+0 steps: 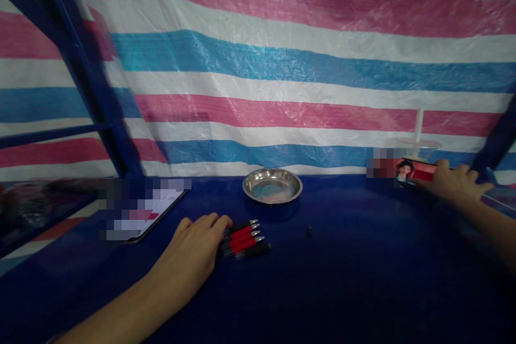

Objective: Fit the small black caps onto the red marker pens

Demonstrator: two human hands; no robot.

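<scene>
My left hand (203,239) rests low over the blue table, its fingers curled at the left ends of several pens (246,238). These lie side by side, silver tips to the right; some have red grips, others black. The fingertips are partly hidden behind the hand. At the far right, my right hand (455,183) grips the near end of a phone (421,170), which has a lit, mostly red screen. Between the hands, beyond the pens, sits a shallow round metal dish (272,187).
A larger device with a lit screen (159,209) lies at the left, partly pixelated. One small dark bit (309,230) is on the blue table (342,279). Behind the phone stands a white post (418,124) on a round clear piece. Striped sheeting (282,80) and blue frame bars (80,64) enclose the table.
</scene>
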